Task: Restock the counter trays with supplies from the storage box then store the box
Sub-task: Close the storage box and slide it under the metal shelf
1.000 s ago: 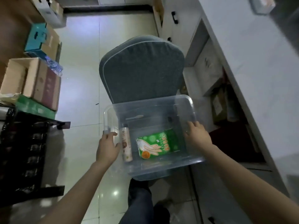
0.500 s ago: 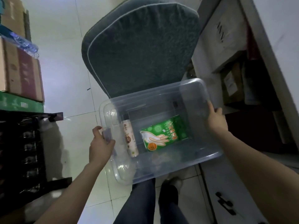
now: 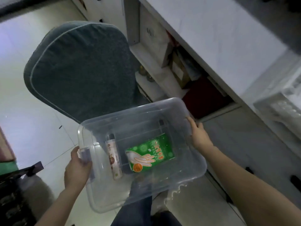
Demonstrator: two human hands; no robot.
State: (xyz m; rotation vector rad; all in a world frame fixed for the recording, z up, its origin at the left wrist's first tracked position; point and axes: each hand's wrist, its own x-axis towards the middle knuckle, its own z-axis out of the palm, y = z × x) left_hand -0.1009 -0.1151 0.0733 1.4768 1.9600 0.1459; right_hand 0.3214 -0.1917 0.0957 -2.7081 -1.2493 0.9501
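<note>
We see a dim, bluish scene, pale glare on the floor tiles [image 3: 24, 119] at left, faint glints on the storage box [image 3: 104, 190]. Motion blur smears the counter [image 3: 219, 38].

Blocked just ahead of the left grip [image 3: 78, 168] by a chair cushion [image 3: 81, 69], near the far edge of the box [image 3: 130, 111]. Hemmed beyond the right grip [image 3: 199, 137] by a shelf [image 3: 162, 88] packed with cartons [image 3: 179, 72] under the tabletop [image 3: 219, 38]. Open over bare floor [image 3: 24, 111] left of the left grip.

Grey cushioned chair [image 3: 78, 69], tiled floor [image 3: 24, 111]
</note>
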